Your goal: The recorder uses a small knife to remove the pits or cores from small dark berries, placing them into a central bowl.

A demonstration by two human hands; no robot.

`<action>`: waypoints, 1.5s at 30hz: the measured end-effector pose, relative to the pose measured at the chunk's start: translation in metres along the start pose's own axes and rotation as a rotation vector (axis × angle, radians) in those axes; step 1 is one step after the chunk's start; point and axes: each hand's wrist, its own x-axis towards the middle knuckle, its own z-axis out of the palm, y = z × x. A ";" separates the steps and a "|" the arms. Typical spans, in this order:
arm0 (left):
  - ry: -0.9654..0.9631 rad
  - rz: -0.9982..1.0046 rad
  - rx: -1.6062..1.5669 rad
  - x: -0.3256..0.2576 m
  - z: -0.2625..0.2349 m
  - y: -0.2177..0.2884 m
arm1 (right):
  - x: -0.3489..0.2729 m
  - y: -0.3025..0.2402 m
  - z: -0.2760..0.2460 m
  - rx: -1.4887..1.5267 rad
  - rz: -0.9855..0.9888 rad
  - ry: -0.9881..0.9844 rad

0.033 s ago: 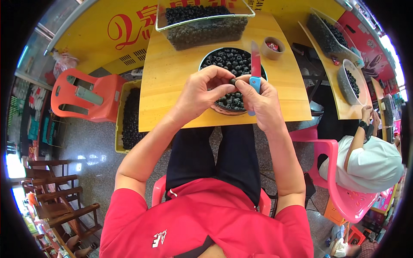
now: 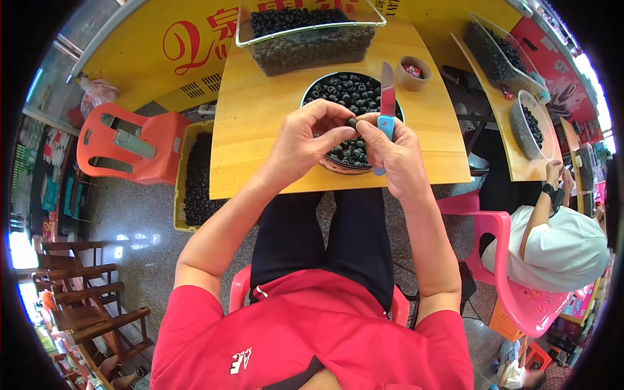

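Note:
Over a round bowl (image 2: pixel 318 83) of small dark round fruits, my two hands meet at their fingertips. My left hand (image 2: pixel 304 135) is closed, pinching one small dark round fruit (image 2: pixel 351 122) between thumb and fingers. My right hand (image 2: pixel 398 151) is wrapped around the light blue handle of a folding knife (image 2: pixel 386 123), its blade pointing up and away from me. The right thumb tip touches or nearly touches the pinched fruit. Several fruits (image 2: pixel 348 91) in the bowl show pale ring-like marks. Part of the bowl is hidden behind my hands.
A clear bin (image 2: pixel 305 49) of dark fruits stands at the table's far side, with a small round container (image 2: pixel 412 73) to its right. A yellow crate (image 2: pixel 182 175) and an orange stool (image 2: pixel 130 143) are at left. Another person (image 2: pixel 552 247) sits at right.
The knife blade has tipped very slightly to the right. Both hands keep almost the same place and the same hold.

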 end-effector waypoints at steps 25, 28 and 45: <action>0.146 0.000 -0.087 -0.022 0.016 -0.001 | -0.003 0.000 -0.006 0.098 0.075 -0.056; 0.135 -0.018 -0.009 -0.023 0.014 -0.005 | -0.002 0.001 -0.007 0.064 0.077 -0.068; 0.060 0.061 -0.159 -0.026 0.009 -0.011 | -0.003 -0.010 -0.004 0.033 0.104 -0.118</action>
